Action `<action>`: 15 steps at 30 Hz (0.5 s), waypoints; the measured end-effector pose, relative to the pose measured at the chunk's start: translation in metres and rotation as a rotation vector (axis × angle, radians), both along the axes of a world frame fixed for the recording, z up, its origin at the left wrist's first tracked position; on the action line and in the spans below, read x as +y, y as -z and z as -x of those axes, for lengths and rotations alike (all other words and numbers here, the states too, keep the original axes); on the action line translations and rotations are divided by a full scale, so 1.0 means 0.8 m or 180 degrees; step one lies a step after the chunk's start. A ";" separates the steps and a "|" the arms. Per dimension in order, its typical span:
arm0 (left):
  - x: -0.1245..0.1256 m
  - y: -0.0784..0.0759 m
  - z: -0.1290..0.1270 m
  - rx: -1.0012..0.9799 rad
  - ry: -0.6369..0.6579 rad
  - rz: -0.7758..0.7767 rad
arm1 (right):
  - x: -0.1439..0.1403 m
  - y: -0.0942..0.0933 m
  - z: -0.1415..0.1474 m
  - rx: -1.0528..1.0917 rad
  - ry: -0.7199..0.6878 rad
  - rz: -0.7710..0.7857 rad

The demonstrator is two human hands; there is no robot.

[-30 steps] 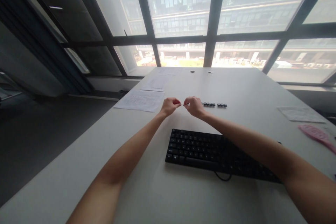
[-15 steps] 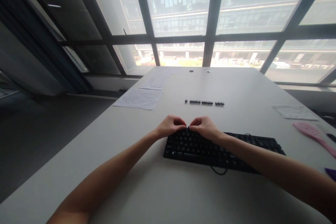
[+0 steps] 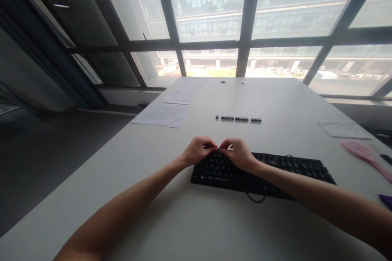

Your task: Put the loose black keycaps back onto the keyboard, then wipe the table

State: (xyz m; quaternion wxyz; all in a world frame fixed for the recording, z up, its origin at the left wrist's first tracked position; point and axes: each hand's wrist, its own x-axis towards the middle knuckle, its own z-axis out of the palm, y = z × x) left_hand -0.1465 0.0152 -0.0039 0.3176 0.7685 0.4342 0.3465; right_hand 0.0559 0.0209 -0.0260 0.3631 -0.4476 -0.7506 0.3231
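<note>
Underhand, black keyboard (image 3: 263, 171) (low, matte)

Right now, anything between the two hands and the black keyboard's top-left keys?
Nothing visible. The left hand and right hand are pinched together directly over the top-left keys of the black keyboard. The row of loose black keycaps lies farther back on the white table.

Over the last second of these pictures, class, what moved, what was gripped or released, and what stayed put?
Both hands, left hand and right hand, drew back from the row of loose keycaps to the black keyboard, fingertips pinched together at its top left rows. Whether they hold anything cannot be told. The keycaps, papers and pink brush kept their places.
</note>
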 end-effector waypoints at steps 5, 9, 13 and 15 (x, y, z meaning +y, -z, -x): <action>-0.003 0.005 0.000 0.0008 0.0075 -0.0246 | -0.006 -0.005 0.001 -0.0164 -0.0060 -0.0330; -0.004 0.009 0.002 0.0089 0.0115 -0.0407 | -0.007 -0.004 0.001 -0.0156 -0.0141 -0.0393; -0.006 0.009 0.005 0.0265 0.0272 -0.0483 | -0.010 -0.003 0.001 -0.0235 -0.0240 -0.0494; -0.009 0.008 0.007 0.0403 0.0353 -0.0490 | -0.014 -0.004 0.001 -0.0346 -0.0321 -0.0601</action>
